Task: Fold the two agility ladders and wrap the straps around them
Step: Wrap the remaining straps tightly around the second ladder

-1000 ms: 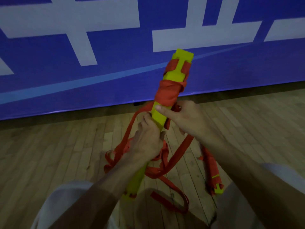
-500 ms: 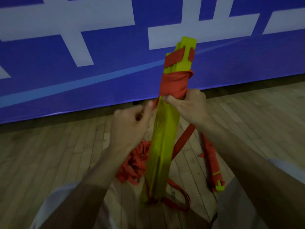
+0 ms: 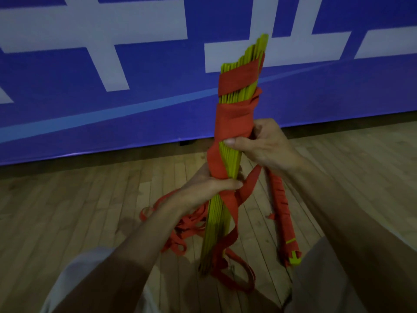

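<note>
A bundle of yellow ladder rungs (image 3: 232, 154) stands upright in front of me, its lower end near the floor. Red strap (image 3: 234, 118) is wound round its upper half in several turns. My right hand (image 3: 264, 145) grips the bundle just under the wound part, thumb pressing the strap's lower edge. My left hand (image 3: 212, 186) grips the bundle lower down and holds a red strap that crosses the rungs there. Loose strap (image 3: 228, 240) hangs from that hand to the floor. A second ladder (image 3: 283, 218), folded and wrapped in red strap, lies on the floor to the right.
Tangled red strap (image 3: 180, 224) lies on the wooden floor (image 3: 67, 211) left of the bundle. A blue banner with white shapes (image 3: 135, 91) stands close behind. My knees in light trousers (image 3: 74, 279) frame the bottom corners.
The bundle has turned so the rung edges face me. My left hand has come back onto it lower down, carrying the strap round. More strap turns show at the top.
</note>
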Demonstrator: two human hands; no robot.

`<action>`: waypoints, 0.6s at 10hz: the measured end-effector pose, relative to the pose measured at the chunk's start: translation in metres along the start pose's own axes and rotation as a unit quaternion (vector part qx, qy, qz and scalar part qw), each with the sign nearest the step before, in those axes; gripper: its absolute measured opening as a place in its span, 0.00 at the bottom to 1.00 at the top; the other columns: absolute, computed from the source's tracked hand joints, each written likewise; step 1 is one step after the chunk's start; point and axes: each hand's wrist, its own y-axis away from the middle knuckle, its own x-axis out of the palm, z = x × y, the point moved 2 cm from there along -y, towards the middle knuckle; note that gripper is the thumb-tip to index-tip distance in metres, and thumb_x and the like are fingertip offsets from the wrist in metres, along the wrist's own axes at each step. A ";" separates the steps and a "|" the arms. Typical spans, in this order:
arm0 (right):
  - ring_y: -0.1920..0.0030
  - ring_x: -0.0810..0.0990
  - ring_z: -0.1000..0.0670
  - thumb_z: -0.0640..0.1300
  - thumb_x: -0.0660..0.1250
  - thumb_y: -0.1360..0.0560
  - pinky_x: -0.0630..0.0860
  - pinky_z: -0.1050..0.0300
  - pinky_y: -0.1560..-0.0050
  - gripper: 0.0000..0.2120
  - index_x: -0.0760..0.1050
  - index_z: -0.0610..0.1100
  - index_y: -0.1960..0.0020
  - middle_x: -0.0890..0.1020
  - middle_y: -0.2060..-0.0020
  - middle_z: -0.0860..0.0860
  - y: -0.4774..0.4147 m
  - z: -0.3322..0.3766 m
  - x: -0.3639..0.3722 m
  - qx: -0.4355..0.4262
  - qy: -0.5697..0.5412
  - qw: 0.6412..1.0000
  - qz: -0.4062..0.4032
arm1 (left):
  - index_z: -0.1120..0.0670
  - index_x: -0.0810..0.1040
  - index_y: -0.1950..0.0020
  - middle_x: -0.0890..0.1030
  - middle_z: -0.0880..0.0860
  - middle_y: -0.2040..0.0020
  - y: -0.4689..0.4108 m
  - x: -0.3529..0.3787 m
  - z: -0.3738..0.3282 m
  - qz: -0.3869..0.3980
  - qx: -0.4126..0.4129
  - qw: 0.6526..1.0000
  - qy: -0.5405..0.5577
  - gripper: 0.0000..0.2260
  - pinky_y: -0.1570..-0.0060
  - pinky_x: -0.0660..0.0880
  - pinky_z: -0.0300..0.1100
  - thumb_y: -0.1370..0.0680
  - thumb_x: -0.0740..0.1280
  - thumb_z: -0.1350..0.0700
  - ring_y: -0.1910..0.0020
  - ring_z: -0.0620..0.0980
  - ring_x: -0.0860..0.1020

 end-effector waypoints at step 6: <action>0.56 0.83 0.50 0.24 0.58 0.25 0.78 0.58 0.52 0.16 0.78 0.41 0.52 0.82 0.57 0.46 -0.001 -0.034 -0.036 0.096 0.266 0.959 0.002 | 0.51 0.72 0.56 0.75 0.48 0.65 0.004 -0.035 -0.008 -0.231 -0.064 0.948 -0.209 0.11 0.70 0.66 0.35 0.32 0.72 0.60 0.67 0.46 0.74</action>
